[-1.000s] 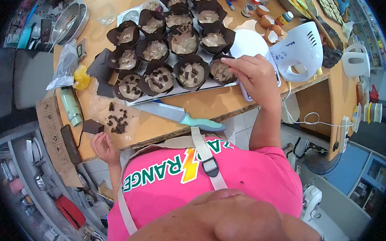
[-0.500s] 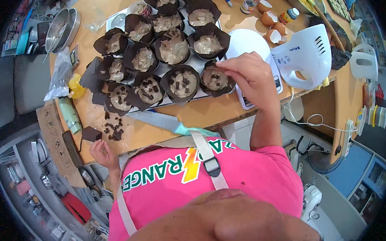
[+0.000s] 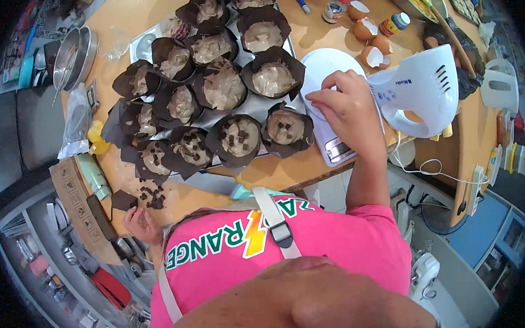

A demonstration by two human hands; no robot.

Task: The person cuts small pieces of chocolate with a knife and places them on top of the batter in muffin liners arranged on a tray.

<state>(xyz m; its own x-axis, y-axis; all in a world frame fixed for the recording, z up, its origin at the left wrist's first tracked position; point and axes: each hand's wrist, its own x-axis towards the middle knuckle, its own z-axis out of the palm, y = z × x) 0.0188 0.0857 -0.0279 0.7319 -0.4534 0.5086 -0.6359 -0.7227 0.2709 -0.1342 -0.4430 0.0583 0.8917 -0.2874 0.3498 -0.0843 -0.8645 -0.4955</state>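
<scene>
Chocolate batter fills rows of dark brown paper cups on a metal muffin tray [image 3: 227,159]. Dark chocolate chunks top several near-row cups, including the cup at its right end [image 3: 286,128]. To the right of that cup, over the white kitchen scale [image 3: 315,69], is my right hand [image 3: 351,106], thumb and fingers pinched together. Whether a small piece sits in the pinch is hidden. My left hand [image 3: 143,225] is low at the table's near edge, fingers loosely spread, beside a dark angular piece [image 3: 124,201] and a small pile of chocolate chunks [image 3: 151,195].
A white hand mixer [image 3: 423,92] lies right of the scale, its cord trailing over the edge. Cracked eggshells [image 3: 373,42] and small bottles [image 3: 394,23] stand beyond. A knife [image 3: 214,182] lies before the tray. Left are metal bowls [image 3: 81,56] and a cardboard box [image 3: 82,211].
My right hand has moved off the right-end cup to the right, over the scale. The view has shifted slightly; my left hand stays near the chunks.
</scene>
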